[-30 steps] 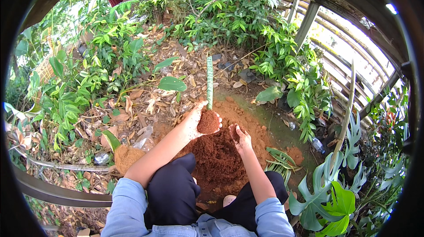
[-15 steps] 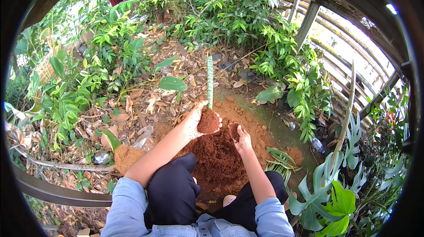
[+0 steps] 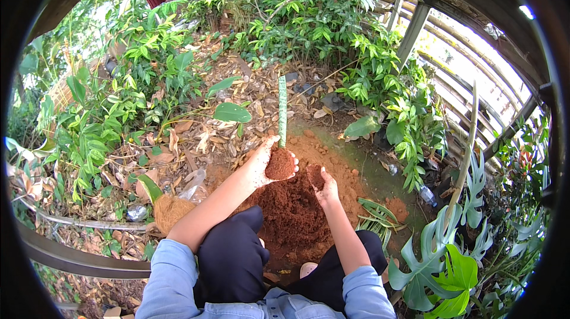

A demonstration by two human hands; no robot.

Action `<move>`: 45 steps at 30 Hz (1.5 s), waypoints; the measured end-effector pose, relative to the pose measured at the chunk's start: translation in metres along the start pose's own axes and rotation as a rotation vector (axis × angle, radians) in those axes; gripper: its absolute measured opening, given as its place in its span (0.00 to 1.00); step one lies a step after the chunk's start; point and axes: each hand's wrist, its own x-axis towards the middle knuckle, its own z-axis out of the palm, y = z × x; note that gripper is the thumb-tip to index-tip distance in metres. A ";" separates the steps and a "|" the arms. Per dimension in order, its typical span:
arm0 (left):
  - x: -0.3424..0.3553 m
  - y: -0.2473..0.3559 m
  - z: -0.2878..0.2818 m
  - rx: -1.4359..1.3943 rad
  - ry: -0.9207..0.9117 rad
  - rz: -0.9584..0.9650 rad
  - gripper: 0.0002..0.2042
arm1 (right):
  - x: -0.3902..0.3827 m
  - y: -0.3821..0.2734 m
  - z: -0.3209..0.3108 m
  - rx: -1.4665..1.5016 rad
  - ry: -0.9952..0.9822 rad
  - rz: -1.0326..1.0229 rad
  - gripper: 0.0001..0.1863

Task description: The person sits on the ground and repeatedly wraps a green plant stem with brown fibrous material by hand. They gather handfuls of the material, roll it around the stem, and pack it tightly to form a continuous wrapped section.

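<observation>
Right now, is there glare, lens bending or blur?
In the head view, glare whitens gaps in the slatted fence, upper right; there too, the lower-left rail curves, probably by fisheye distortion; the left hand and snake plant leaf look fairly sharp.

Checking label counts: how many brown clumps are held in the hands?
2. The larger clump is in the left hand, below the long green leaf; the smaller clump is in the right hand. More may be hidden behind the hands.

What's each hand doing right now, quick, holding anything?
Left hand: cupped, holding a clump of reddish-brown soil, a long green leaf at its far edge.
Right hand: partly closed, holding a smaller soil clump.
</observation>
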 end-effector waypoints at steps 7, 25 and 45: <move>0.004 -0.001 -0.001 -0.021 -0.001 -0.014 0.26 | -0.010 -0.006 0.008 0.121 0.079 0.020 0.22; 0.133 -0.129 -0.142 -0.110 0.047 -0.262 0.29 | -0.043 0.029 -0.017 0.575 0.028 -0.039 0.26; 0.133 -0.158 -0.142 -0.264 0.285 -0.177 0.21 | -0.029 0.082 -0.010 0.520 0.135 -0.125 0.20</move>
